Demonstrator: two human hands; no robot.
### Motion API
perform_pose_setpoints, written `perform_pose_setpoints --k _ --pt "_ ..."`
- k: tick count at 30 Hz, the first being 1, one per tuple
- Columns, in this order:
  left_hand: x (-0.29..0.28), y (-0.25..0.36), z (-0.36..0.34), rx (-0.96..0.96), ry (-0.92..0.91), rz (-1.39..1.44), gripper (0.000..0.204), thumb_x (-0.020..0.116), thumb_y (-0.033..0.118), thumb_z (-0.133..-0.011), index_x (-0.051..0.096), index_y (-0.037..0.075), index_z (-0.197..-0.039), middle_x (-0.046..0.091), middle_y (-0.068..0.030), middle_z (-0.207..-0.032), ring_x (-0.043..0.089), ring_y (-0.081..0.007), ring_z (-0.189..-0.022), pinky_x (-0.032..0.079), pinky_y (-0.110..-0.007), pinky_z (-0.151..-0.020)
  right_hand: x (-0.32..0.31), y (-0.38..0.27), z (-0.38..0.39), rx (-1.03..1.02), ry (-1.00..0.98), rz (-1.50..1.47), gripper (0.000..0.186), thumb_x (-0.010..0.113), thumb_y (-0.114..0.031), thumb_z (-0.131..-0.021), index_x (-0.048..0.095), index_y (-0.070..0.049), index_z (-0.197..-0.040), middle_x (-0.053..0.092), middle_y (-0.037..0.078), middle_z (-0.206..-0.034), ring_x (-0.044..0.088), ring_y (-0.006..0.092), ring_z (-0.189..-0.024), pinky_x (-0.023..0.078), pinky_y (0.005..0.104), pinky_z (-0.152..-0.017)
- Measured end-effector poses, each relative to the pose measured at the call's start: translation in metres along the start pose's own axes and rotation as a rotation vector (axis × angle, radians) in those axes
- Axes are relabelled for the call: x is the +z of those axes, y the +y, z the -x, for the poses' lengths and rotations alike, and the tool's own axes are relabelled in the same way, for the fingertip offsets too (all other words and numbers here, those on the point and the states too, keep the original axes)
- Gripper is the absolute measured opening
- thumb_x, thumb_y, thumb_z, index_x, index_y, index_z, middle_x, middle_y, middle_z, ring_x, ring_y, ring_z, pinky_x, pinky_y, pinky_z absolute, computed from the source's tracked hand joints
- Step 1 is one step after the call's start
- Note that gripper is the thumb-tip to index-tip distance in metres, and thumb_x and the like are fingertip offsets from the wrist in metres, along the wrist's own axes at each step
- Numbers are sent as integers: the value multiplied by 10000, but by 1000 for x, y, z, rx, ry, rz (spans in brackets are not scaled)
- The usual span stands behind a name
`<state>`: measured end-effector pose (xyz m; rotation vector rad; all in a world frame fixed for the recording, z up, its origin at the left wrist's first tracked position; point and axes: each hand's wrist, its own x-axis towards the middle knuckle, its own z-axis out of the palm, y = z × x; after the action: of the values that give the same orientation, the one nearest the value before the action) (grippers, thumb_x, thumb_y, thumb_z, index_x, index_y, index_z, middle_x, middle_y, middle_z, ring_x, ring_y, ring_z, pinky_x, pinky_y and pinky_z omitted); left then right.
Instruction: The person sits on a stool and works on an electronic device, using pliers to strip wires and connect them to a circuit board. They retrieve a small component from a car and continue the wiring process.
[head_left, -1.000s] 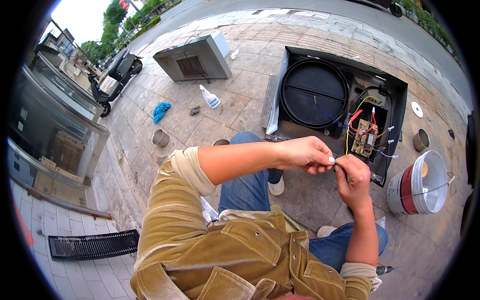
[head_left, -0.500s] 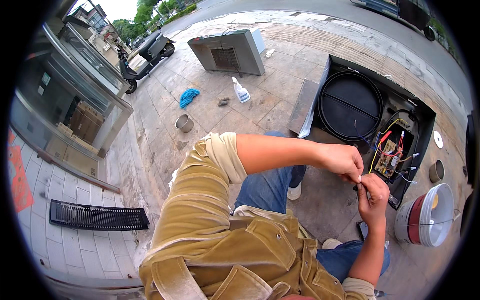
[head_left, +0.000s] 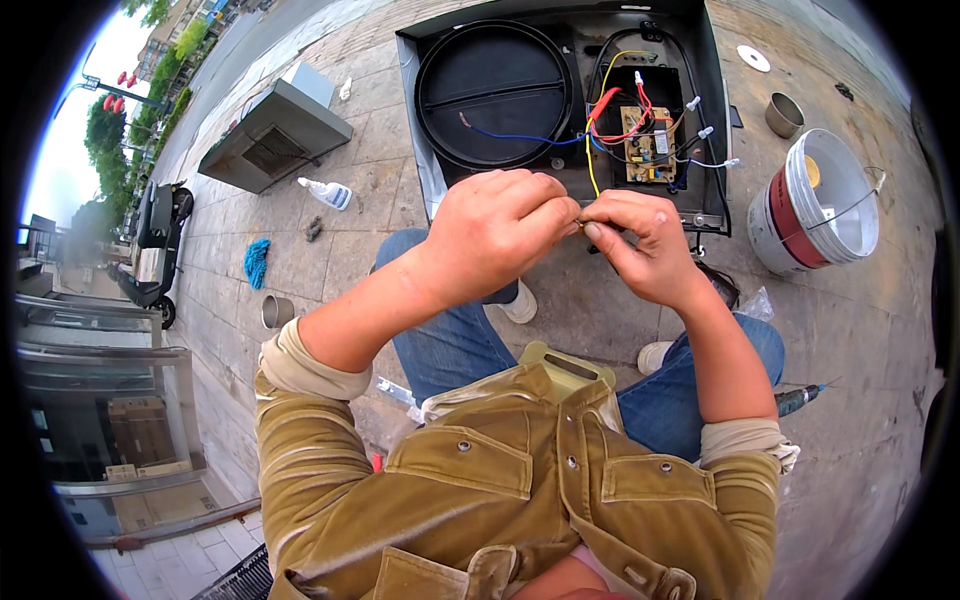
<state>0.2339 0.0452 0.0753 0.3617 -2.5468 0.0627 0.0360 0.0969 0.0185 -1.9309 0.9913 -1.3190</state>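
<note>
In front of me, my left hand and my right hand meet fingertip to fingertip, both closed in a pinch. A yellow wire runs down from the open black appliance housing to the pinched fingers; its end is mostly hidden by them. Inside the housing, a circuit board sits with red, blue and white wires around it, some with pale connectors. A loose blue wire stretches across the round black duct ring on the left.
A white bucket and metal cup stand at right, a power tool by my knee. At left are a spray bottle, blue cloth, another metal cup, a grey metal box and a parked scooter.
My view has turned right, so the housing now lies straight ahead. Both hands stay pinched together, now near the housing's front edge.
</note>
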Motion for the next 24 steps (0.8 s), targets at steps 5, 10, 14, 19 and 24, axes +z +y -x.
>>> perform_pose_setpoints --k 5,10,14,19,24 --pt "-3 7 1 -363 -184 416 111 698 96 -814 619 26 -851 592 -59 -772 554 -152 -650 450 -277 -571 5 1 2 -96 55 81 93 630 2 -794 654 9 -884 593 113 -722 584 257 -639 450 326 -569" --pt "-6 -13 7 -1108 -501 1573 168 623 159 -917 613 -8 -895 571 -12 -752 499 -83 -653 405 -235 -567 8 1 1 -174 66 141 104 635 11 -779 650 4 -882 583 112 -711 578 264 -627 452 335 -560" --pt "-20 -1 -5 -295 -202 217 115 694 60 -794 629 42 -888 613 -91 -840 613 -177 -716 501 -301 -630 2 1 2 -74 63 64 99 635 3 -789 651 6 -887 593 114 -725 582 267 -634 453 335 -562" --pt "-19 -6 -13 120 -160 7 208 724 61 -682 626 58 -865 628 -59 -855 638 -243 -768 520 -341 -644 4 1 1 -82 55 47 100 641 -12 -801 654 8 -899 605 117 -741 587 269 -647 452 334 -569" --pt "-17 -4 -13 -50 -267 234 128 706 87 -761 620 31 -836 607 -82 -797 596 -255 -706 490 -340 -619 5 0 2 -138 48 86 118 641 -1 -777 664 -7 -892 615 115 -751 599 279 -664 466 343 -580"
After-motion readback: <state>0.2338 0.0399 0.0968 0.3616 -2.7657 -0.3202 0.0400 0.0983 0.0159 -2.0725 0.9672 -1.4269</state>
